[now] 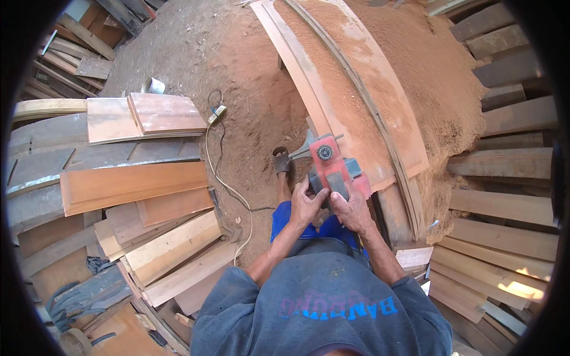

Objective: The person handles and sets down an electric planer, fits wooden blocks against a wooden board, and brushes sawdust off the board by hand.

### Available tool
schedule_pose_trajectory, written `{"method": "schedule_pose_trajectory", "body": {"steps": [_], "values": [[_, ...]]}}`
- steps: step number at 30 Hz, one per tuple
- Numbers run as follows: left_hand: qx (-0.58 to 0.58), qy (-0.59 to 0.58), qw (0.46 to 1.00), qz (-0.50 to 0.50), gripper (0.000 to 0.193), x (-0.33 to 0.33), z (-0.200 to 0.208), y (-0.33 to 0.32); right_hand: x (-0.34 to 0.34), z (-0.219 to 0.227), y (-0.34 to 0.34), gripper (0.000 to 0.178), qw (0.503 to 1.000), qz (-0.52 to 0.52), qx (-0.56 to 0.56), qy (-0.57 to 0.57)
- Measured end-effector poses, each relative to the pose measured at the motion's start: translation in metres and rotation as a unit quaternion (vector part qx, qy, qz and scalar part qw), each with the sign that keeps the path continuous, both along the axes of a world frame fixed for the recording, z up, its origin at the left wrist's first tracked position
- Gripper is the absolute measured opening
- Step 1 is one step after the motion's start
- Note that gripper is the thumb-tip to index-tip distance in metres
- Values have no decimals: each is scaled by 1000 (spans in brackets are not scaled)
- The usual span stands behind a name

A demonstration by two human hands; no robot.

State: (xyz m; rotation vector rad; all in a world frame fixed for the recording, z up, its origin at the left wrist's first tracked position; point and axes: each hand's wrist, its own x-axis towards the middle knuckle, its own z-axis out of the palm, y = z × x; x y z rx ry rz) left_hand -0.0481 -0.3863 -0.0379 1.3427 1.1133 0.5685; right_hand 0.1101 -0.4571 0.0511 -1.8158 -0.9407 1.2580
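Together, a red electric hand planer [332,166] is grasped by both hands. The left hand [306,204] is clenched on its near side, the right hand [351,209] on its rear. It is held over a long reddish wooden plank [309,77] on the sawdust-covered bench [439,71].

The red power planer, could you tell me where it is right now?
In the head view, the red power planer sits just right of centre, held by the left hand and right hand against the long plank.

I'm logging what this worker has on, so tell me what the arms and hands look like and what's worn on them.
Both the left hand and the right hand are bare, with no gloves, rings or watch that show. The forearms are uncovered too. A faded grey-blue short-sleeved shirt with blue lettering on the front ends above the elbows.
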Motion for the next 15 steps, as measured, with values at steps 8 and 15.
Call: {"method": "schedule_pose_trajectory", "body": {"steps": [8,15], "values": [[-22,-61,998,15,59,8,-1,53,2,1,54,60,999,-23,14,26],[18,-40,999,13,59,14,-6,106,8,0,109,54,999,-24,25,14]]}}
